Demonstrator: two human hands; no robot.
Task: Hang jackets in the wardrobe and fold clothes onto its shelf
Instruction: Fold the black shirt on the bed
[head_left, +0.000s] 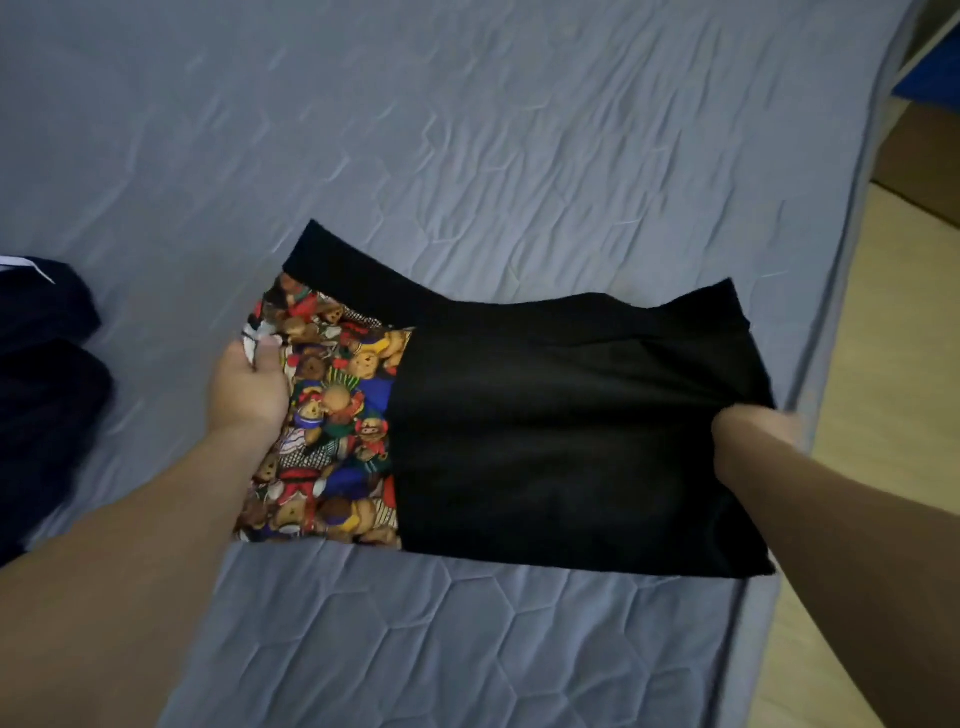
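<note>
Folded garment (571, 431): matte black cloth, teddy-bear print panel at left. Left hand (249, 384) pinches the print edge; right hand (753, 431) grip mostly hidden, state indeterminable. Quilted blue-grey bed (467, 130) beneath.

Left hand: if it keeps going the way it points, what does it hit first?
Already touching it: the left hand grips the bear-print edge of the folded garment. Further along, up and slightly right, likely its black band, then bare mattress. Depth unclear.
</note>
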